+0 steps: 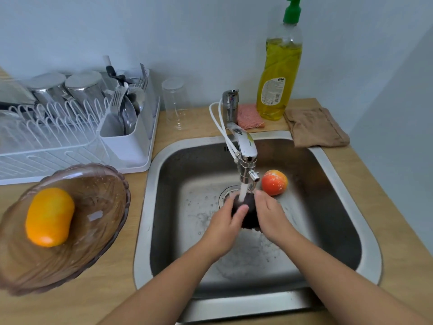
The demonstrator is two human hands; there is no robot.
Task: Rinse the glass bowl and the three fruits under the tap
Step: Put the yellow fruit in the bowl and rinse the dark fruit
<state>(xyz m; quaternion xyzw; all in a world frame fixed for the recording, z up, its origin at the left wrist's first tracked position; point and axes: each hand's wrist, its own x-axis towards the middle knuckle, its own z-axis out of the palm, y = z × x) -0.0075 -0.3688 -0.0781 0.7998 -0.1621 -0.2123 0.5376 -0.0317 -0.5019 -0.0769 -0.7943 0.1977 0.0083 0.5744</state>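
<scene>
A dark, rough-skinned fruit (248, 207) sits under the running water of the tap (246, 156), held between both hands over the steel sink (328, 207). My left hand (228, 227) wraps its left side and my right hand (271, 218) cups its right side. A red-orange fruit (274, 182) lies wet on the sink floor to the right of the spout. On the counter at the left stands the tinted glass bowl (98, 207) with an orange fruit (49, 216) inside it.
A white dish rack (77, 141) with cups and cutlery fills the back left. An upturned clear glass (174, 104), a pink sponge (249, 116), a yellow soap bottle (278, 73) and a brown cloth (315, 126) stand behind the sink on the wooden counter (117, 289).
</scene>
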